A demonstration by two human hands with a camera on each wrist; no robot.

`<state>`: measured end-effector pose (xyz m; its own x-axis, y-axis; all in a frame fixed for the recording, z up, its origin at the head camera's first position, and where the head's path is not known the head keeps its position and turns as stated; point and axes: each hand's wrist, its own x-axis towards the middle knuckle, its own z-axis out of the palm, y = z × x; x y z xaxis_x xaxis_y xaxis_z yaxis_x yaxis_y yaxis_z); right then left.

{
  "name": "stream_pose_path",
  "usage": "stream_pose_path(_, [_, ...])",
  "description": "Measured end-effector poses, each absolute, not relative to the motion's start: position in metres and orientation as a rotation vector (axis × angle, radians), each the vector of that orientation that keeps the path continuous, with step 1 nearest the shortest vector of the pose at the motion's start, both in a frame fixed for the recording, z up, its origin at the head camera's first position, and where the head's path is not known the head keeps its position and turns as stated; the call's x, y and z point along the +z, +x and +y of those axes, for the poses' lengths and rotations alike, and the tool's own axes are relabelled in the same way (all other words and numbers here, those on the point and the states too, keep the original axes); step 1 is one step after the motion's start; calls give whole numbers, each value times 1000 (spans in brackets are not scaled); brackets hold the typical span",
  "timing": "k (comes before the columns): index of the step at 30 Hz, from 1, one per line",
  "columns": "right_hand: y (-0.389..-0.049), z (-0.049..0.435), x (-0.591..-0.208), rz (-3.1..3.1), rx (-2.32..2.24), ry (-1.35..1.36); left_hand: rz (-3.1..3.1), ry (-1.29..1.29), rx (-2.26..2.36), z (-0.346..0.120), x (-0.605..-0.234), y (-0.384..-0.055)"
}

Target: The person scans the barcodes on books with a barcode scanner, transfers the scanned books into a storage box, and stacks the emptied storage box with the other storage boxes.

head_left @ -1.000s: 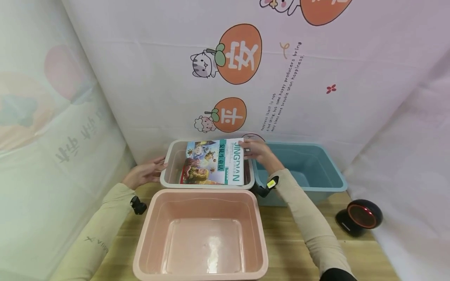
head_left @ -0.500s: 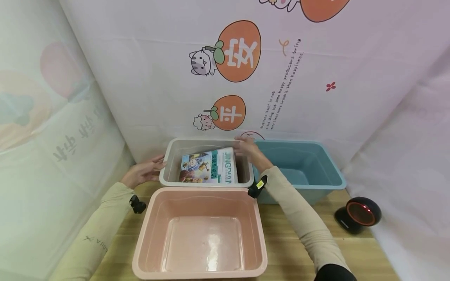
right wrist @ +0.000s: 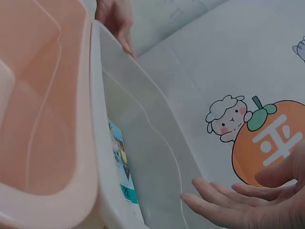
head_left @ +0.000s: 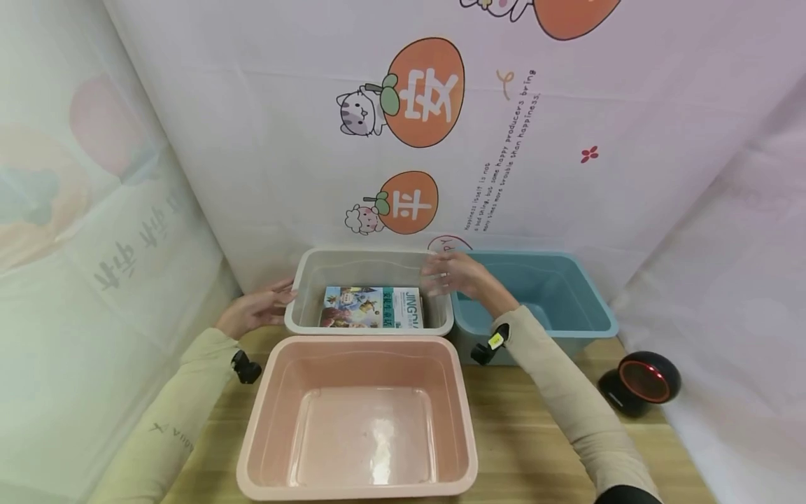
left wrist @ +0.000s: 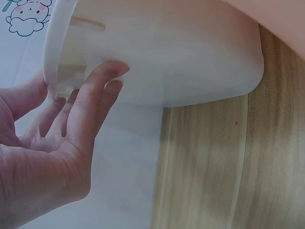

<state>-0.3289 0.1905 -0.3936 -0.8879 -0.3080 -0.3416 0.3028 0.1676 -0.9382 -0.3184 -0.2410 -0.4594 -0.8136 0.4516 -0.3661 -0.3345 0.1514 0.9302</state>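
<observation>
A picture book (head_left: 373, 306) with a colourful cover lies inside the light grey plastic bin (head_left: 352, 257) at the back; in the right wrist view part of the book (right wrist: 123, 167) shows past the bin's wall. My left hand (head_left: 257, 308) holds that bin's left end, thumb at the rim and fingers against the outer wall, as the left wrist view shows of the hand (left wrist: 62, 129). Over the bin's right end is my right hand (head_left: 462, 273), blurred, fingers loosely extended and nothing in them; the right wrist view has this hand (right wrist: 252, 195) beside the rim.
A pink bin (head_left: 365, 420) stands in front of the grey one, and a blue bin (head_left: 535, 294) adjoins it on the right. A black round device (head_left: 645, 381) sits on the wooden table (head_left: 535, 434) at the right. Printed white cloth (head_left: 283, 140) walls the back and sides.
My right hand has let go of the book, which has dropped from the rim down into the grey bin. That hand has then shifted slightly right. The left hand has stayed at the bin.
</observation>
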Motion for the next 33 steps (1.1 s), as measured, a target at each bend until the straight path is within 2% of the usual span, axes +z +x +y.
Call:
stream_pose_path(18, [-280, 220, -417, 1857, -1701, -112, 1820, 104, 1757, -241, -462, -317])
stream_pose_path(25, [-250, 239, -425, 1955, -1648, -115, 1818, 104, 1763, -239, -466, -319])
stream_pose_path(33, [-206, 238, -426, 2321, -1458, -275, 1814, 103, 1765, -239, -468, -319])
